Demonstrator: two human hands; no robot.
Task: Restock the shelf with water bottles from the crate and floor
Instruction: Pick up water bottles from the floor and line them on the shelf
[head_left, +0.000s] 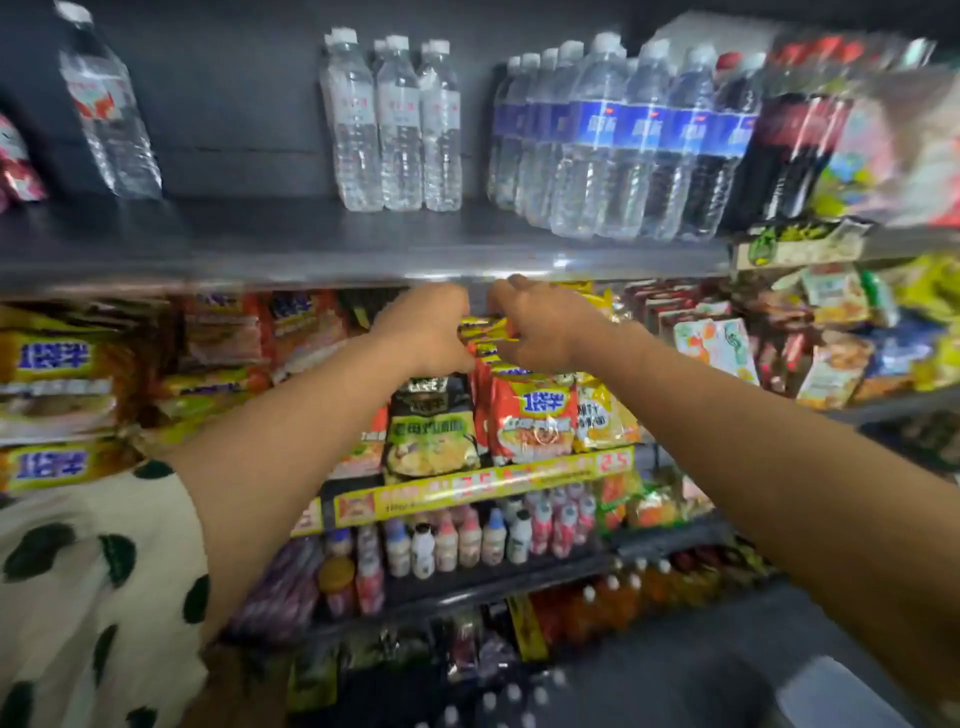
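Sleeve (78, 597): ours, spotted, nearest.
Hands: left hand (431, 332) and right hand (535, 327) pinch noodle packets (485, 332).
Advice: we should free both hands before fetching water bottles (397, 124).

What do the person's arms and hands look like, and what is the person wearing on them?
Both forearms are bare. The left hand and the right hand show no gloves, rings or watch. Only the left arm shows clothing: a loose cream sleeve with dark green spots, ending near the elbow.

bare forearms; the left arm wears a loose cream sleeve (93, 582) with dark green spots.
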